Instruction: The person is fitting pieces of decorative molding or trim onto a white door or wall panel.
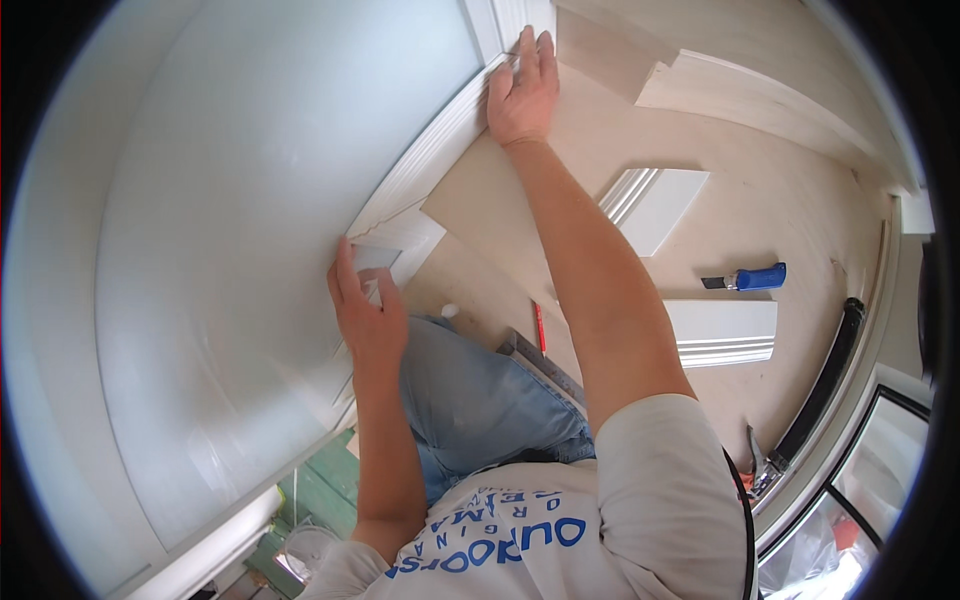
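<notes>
Fingers of the right hand (pixel 522 92) lie straight and close together, palm pressed flat on the white skirting (pixel 432 160) where it meets the door frame (pixel 497 22). The left hand (pixel 366 315) rests further along the same skirting, at its cut end, fingers loosely together and pointing up against the pale wall (pixel 230 230); it grips nothing that can be seen. The skirting runs along the foot of the wall, between the two hands. On the light floor (pixel 780 200) lie two short white offcuts (pixel 655 205) (pixel 722 332), well apart from the hands, with a blue-handled knife (pixel 748 278) between them. A red pencil (pixel 539 328) and a metal ruler (pixel 545 365) lie beside the person's knee (pixel 470 390). No packages or signs are visible.
</notes>
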Demonstrator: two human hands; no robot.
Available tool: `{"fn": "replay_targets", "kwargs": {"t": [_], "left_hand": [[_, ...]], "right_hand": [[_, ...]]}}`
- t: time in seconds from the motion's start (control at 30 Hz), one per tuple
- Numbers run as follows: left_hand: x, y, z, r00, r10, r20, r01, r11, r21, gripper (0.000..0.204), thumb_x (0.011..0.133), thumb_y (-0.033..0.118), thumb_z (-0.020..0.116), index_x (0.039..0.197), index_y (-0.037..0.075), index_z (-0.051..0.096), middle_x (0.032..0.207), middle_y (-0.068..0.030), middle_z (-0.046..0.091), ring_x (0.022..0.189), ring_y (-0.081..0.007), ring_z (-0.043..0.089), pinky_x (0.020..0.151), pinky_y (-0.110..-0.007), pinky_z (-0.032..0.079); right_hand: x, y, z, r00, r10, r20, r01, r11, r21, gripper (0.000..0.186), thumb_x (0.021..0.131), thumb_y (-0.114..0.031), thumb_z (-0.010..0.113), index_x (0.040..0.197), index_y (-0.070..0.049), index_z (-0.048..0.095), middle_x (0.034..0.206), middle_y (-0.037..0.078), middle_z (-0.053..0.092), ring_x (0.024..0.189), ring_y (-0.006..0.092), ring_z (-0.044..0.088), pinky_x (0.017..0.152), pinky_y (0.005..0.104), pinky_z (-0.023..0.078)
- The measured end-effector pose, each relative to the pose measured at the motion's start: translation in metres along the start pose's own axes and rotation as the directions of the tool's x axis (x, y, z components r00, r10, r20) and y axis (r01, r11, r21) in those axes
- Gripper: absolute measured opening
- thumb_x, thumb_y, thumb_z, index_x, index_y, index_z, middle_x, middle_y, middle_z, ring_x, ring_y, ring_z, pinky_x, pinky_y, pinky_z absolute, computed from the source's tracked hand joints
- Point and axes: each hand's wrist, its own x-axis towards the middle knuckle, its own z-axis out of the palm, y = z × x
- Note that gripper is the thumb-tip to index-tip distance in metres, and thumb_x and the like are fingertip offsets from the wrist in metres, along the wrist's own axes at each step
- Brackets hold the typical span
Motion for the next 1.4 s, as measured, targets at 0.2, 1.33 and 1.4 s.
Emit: {"fn": "replay_targets", "kwargs": {"t": [0.2, 1.33, 1.4], "left_hand": [[0.0004, 0.0019, -0.0029, 0.999, 0.016, 0.031, -0.017, 0.999, 0.034, 0.065, 0.095, 0.008, 0.057, 0.157, 0.005, 0.038, 0.142, -0.0178, 0.052, 0.101, -0.0240, 0.064, 0.092, -0.040, 0.050], [0.0002, -0.0005, -0.0038, 0.998, 0.037, 0.041, -0.037, 0.999, 0.009, 0.066, 0.097, 0.006, 0.059, 0.158, 0.004, 0.036, 0.141, -0.0168, 0.053, 0.097, -0.0212, 0.063, 0.089, -0.037, 0.050], [0.0003, -0.0006, -0.0035, 0.999, 0.044, 0.029, -0.044, 0.999, 0.004, 0.066, 0.097, 0.006, 0.060, 0.158, 0.003, 0.036, 0.141, -0.0169, 0.053, 0.097, -0.0212, 0.063, 0.088, -0.037, 0.050]], "right_hand": [[-0.0023, 0.0008, 0.0007, 0.999, 0.029, 0.026, -0.029, 0.999, -0.028, 0.066, 0.094, -0.026, 0.053, 0.157, -0.009, 0.042, 0.161, 0.026, 0.034, 0.146, 0.0389, 0.036, 0.121, 0.0514, 0.025], [-0.0021, -0.0024, -0.0031, 0.998, 0.046, 0.041, -0.045, 0.999, -0.018, 0.067, 0.094, -0.024, 0.054, 0.158, -0.011, 0.042, 0.163, 0.025, 0.031, 0.148, 0.0403, 0.033, 0.122, 0.0525, 0.023], [-0.0022, -0.0028, -0.0031, 0.998, 0.045, 0.046, -0.043, 0.999, -0.032, 0.067, 0.094, -0.024, 0.054, 0.158, -0.011, 0.042, 0.163, 0.025, 0.031, 0.148, 0.0401, 0.034, 0.122, 0.0524, 0.023]]}}
